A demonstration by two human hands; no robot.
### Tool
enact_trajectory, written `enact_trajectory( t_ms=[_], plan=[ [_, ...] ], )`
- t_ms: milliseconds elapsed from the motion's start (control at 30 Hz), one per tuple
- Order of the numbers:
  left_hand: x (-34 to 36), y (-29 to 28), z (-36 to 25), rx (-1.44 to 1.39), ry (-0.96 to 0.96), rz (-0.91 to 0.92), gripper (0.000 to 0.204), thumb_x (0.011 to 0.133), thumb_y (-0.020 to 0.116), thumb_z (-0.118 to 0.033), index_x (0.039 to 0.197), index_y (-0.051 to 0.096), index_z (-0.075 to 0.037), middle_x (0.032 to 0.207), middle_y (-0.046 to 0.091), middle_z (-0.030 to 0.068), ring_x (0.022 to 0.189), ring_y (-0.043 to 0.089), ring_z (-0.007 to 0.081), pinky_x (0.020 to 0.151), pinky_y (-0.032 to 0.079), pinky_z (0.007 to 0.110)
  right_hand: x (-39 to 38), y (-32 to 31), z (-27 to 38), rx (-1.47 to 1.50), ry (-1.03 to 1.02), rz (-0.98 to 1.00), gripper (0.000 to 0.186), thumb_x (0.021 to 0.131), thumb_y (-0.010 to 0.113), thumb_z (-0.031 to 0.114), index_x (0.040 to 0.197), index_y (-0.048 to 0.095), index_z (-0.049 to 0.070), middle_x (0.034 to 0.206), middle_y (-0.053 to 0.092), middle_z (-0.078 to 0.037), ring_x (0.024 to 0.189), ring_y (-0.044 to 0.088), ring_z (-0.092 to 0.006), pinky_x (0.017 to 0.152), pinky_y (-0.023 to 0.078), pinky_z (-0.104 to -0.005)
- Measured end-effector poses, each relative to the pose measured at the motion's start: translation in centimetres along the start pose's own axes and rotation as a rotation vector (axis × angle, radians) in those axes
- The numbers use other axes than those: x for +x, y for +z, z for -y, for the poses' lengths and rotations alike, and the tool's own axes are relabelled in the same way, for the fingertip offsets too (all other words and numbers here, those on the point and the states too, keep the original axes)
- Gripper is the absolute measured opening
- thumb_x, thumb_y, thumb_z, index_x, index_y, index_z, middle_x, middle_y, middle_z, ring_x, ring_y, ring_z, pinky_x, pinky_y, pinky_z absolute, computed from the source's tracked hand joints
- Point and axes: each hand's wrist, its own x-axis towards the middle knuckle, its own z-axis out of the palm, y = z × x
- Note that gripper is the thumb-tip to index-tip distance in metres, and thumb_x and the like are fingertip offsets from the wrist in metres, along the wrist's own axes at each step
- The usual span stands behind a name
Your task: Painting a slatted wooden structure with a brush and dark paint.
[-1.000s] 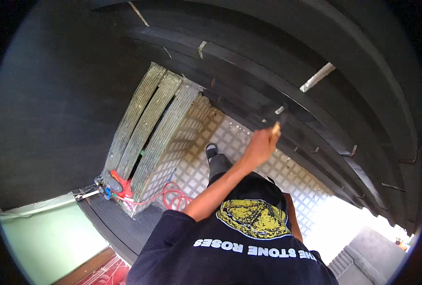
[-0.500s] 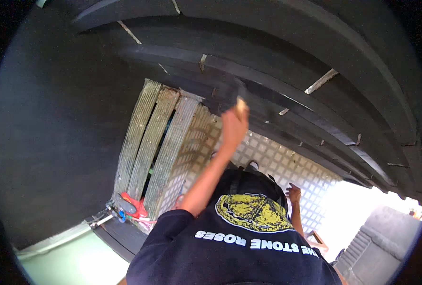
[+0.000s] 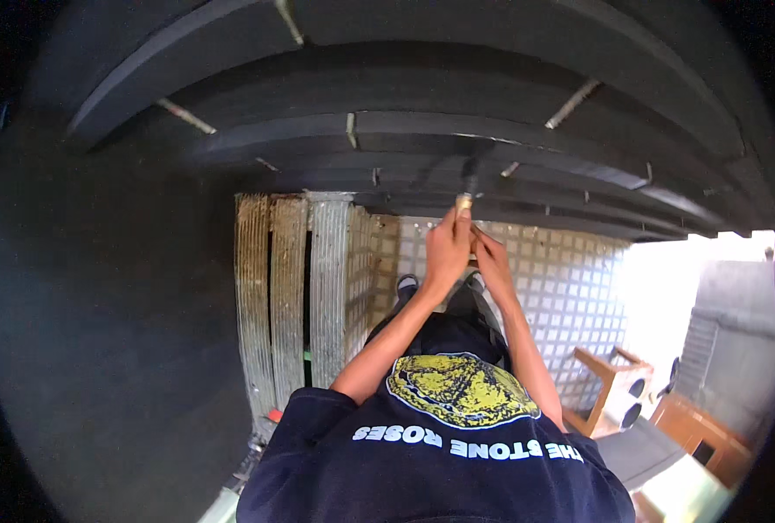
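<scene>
A paintbrush (image 3: 464, 203) with a pale ferrule and dark, blurred bristles points away from me, in front of black overlapping boards (image 3: 422, 126). Whether its bristles touch the boards I cannot tell. My left hand (image 3: 446, 254) is closed around the brush just below the ferrule. Close against it, my right hand (image 3: 493, 266) has its fingers bent in at the lower end of the handle, which is mostly hidden between the two hands. Short pale streaks show on the black boards.
Weathered ribbed planks (image 3: 326, 288) stand to my left beside a broad dark surface (image 3: 108, 322). My feet are on a pale checkered tile floor (image 3: 571, 292). A wooden frame-like piece of furniture (image 3: 601, 383) stands at right, near a grey stepped structure (image 3: 710, 340).
My left hand has drawn the brush back toward me and slightly right. The right hand has risen from my side to meet it. The view has turned, showing more furniture at right.
</scene>
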Motion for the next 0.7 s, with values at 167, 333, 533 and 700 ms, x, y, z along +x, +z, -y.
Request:
enact_trajectory(
  t_ms=[167,333,533,700],
  plan=[
    [-1.8,1.0,-0.5,-0.024,0.101,0.187,0.054,0.107,0.034,-0.041,0.103,0.063,0.004,0.101,0.065,0.0317,0.098,0.062,0.048,0.083,0.046,0.051,-0.9,2.4,1.2,0.465,0.009,-0.189,0.039,0.106,0.048,0.03,0.115,0.064,-0.004,0.096,0.067,-0.006,0.089,0.056,-0.0111,0.08,0.047,-0.0245],
    [1.7,-4.5,1.6,0.198,0.342,0.147,0.043,0.101,0.052,-0.025,0.125,0.06,0.009,0.108,0.061,0.027,0.103,0.057,0.0445,0.093,0.045,0.047,-0.3,0.5,2.4,0.405,0.107,-0.252,0.034,0.104,0.053,0.031,0.119,0.064,0.003,0.08,0.061,-0.001,0.064,0.056,-0.0101,0.059,0.05,-0.0307],
    [8.0,-19.2,1.5,0.372,0.602,-0.388,0.042,0.087,0.059,0.0,0.13,0.058,0.002,0.133,0.056,0.0188,0.128,0.049,0.039,0.107,0.04,0.045,-1.1,-8.4,2.0,0.377,0.119,-0.381,0.02,0.1,0.06,0.022,0.116,0.066,0.013,0.067,0.042,0.01,0.054,0.039,-0.0018,0.047,0.035,-0.0207],
    [9.3,-26.0,1.3,0.61,0.555,-0.455,0.052,0.089,0.06,-0.004,0.14,0.05,0.001,0.151,0.043,0.0194,0.143,0.034,0.0421,0.115,0.033,0.047,1.2,-7.2,4.0,0.504,-0.024,-0.561,0.02,0.1,0.06,0.022,0.118,0.065,0.015,0.065,0.04,0.011,0.05,0.033,-0.0009,0.042,0.027,-0.0199]
  ],
)
